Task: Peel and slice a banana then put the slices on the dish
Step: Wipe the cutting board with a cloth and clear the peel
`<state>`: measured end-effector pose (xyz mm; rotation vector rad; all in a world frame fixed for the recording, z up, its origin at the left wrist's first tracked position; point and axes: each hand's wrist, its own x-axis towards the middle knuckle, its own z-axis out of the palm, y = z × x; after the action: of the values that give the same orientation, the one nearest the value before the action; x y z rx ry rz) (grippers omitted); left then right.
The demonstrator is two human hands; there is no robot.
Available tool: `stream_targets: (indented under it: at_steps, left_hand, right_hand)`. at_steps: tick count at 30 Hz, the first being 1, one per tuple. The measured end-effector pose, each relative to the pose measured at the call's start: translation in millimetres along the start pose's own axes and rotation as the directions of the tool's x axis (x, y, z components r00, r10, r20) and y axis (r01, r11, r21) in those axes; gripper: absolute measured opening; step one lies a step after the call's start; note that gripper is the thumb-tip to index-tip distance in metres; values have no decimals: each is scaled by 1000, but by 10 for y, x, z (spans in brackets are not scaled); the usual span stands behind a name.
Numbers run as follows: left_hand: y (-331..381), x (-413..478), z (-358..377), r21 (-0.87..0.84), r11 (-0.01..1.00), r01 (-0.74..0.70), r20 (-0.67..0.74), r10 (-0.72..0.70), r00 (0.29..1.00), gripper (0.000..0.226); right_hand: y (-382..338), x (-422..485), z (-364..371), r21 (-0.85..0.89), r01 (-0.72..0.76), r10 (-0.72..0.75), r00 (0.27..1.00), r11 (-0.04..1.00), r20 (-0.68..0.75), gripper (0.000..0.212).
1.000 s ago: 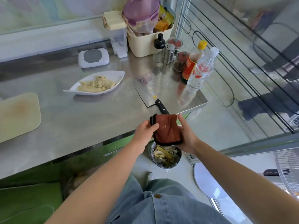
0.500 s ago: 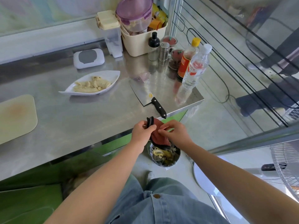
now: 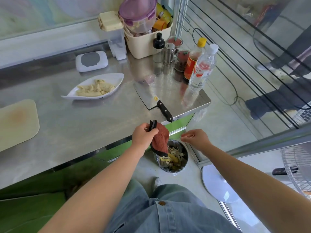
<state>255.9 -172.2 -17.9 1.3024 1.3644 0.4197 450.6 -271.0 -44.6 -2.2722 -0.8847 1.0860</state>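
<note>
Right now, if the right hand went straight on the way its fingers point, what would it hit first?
Probably the red-brown cloth hanging from the left hand. The right hand points left at it, though depth is unclear.

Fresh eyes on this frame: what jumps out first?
The left hand grips a reddish-brown cloth dangling over the scrap-filled bin on the floor by the counter edge; the right hand hovers beside it, off the cloth. Behind, banana slices already sit on the white dish, with the cleaver lying flat to its right.
</note>
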Motion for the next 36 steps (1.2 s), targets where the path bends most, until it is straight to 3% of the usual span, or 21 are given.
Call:
stream_targets:
  at_steps: [4, 8, 13, 15, 17, 19, 22, 26, 30, 34, 36]
  left_hand:
    - [4, -12, -6, 24, 1000, -14, 14, 14, 1000, 9]
    - [25, -37, -14, 76, 995, -62, 55, 58, 997, 14]
    - [23, -59, -49, 81, 991, -102, 84, 95, 992, 12]
    - [12, -64, -52, 103, 988, -117, 90, 108, 990, 11]
    - [19, -79, -47, 112, 985, -134, 104, 123, 987, 10]
    - [26, -87, -37, 123, 980, -157, 140, 140, 980, 8]
    - [57, -117, -19, 99, 982, -163, 239, 136, 961, 11]
    - [90, -134, -30, 90, 978, -190, 282, 158, 946, 17]
    - [97, -118, -94, 218, 939, -266, 162, 234, 959, 15]
    - [28, -112, -69, 463, 858, -222, 55, 223, 973, 30]
    - [-23, -85, -107, 362, 923, -131, 59, 118, 991, 44]
  right_hand:
    - [9, 8, -12, -219, -9, -14, 994, 976, -104, 9]
    - [-52, 3, 14, -396, 10, -92, 978, 918, -189, 24]
    - [-32, 31, 49, -354, -30, -13, 993, 935, -116, 9]
    - [11, 45, 63, -423, -36, -12, 994, 905, -110, 31]
    - [29, 63, 45, -460, 68, -76, 997, 885, 1, 61]
    - [-15, 25, 34, -212, 221, -178, 963, 952, 201, 72]
    - [-144, -67, 80, 183, 245, -295, 892, 952, 342, 58]
    - [-254, -124, 96, 130, 270, -295, 923, 954, 249, 22]
    - [-262, -99, 67, 4, 277, -274, 948, 961, 162, 24]
    - [-365, -103, 74, 268, 234, -270, 957, 935, 109, 14]
    - [-415, -119, 55, 437, 176, -240, 966, 882, 95, 11]
